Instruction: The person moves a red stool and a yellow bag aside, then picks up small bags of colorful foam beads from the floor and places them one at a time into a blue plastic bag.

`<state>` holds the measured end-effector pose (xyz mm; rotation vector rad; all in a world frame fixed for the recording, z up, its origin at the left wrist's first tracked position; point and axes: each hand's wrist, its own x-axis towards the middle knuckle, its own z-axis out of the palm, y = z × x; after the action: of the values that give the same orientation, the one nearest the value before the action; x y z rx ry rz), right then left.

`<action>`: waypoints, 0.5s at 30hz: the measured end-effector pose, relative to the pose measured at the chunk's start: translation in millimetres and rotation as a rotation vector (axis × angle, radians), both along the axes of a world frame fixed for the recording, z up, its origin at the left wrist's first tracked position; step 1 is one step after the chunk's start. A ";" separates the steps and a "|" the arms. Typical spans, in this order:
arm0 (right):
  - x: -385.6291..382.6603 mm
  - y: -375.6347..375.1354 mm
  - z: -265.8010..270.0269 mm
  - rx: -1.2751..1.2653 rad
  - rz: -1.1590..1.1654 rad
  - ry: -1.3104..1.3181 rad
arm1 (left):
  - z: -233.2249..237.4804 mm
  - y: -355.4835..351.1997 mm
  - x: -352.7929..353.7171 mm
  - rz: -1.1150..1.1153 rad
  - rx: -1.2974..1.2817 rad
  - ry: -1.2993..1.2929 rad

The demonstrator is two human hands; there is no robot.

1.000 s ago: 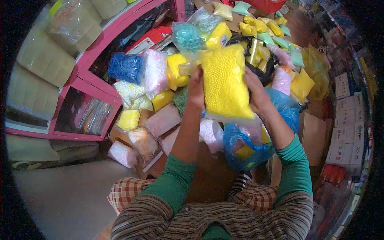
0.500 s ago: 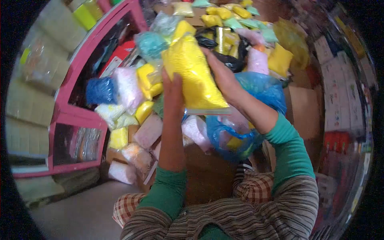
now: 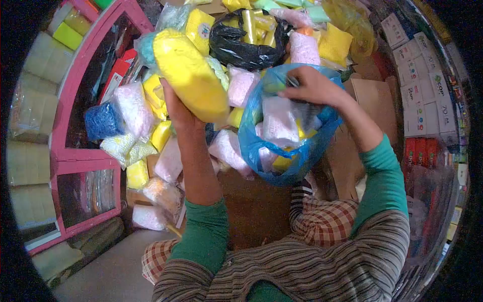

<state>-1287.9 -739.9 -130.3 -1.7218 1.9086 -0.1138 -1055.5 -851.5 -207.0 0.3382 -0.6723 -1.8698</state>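
My left hand (image 3: 182, 108) grips a plump yellow packet (image 3: 188, 75) from below, holding it tilted above the pile at the left. My right hand (image 3: 314, 86) is over the mouth of a blue plastic bag (image 3: 259, 163), fingers curled together. Blurred clear plastic shows just under those fingers, and I cannot make out what they hold. Inside the bag, a pale pink packet (image 3: 280, 126) stands near the fingers, with bits of yellow around it. Close behind the bag lies another pink packet (image 3: 242, 86).
A black plastic bag (image 3: 229, 56) with shiny yellow packets stands at the back. A dark blue packet (image 3: 103, 122) and several pink and yellow packets lie at left, beside a pink-framed cabinet (image 3: 75, 160). Brown cardboard (image 3: 372, 103) and stacked white boxes (image 3: 420, 108) are at right.
My right hand has left the yellow packet and moved right to the blue bag, which now stands more open. My left hand keeps the packet, shifted left and tilted. The view has shifted too.
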 end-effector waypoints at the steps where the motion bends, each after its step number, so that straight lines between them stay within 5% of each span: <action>1: -17.4 12.6 -16.9 -0.125 0.065 0.164 | 0.4 2.1 -2.4 0.002 0.002 0.001; 3: -42.6 34.9 -64.5 -0.246 0.123 0.323 | 2.2 13.5 -10.7 -0.371 0.056 0.224; 7: -63.2 54.2 -110.7 -0.081 0.030 0.604 | -40.0 46.4 -54.8 -0.303 -0.081 -0.089; 9: -71.4 50.6 -113.6 -0.119 -0.091 0.713 | -12.9 68.3 -80.5 -0.523 0.235 -0.201; 12: -97.7 43.2 -106.9 -0.104 -0.074 0.706 | -41.0 91.9 -105.3 -0.654 0.231 -0.284; 15: -108.8 31.1 -55.5 -0.155 -0.373 0.513 | -37.5 110.6 -113.8 -0.497 0.064 -0.504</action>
<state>-1396.7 -708.8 -185.9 -1.5723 2.6507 0.0495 -1169.3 -740.9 -244.5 0.7540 -1.1142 -2.3025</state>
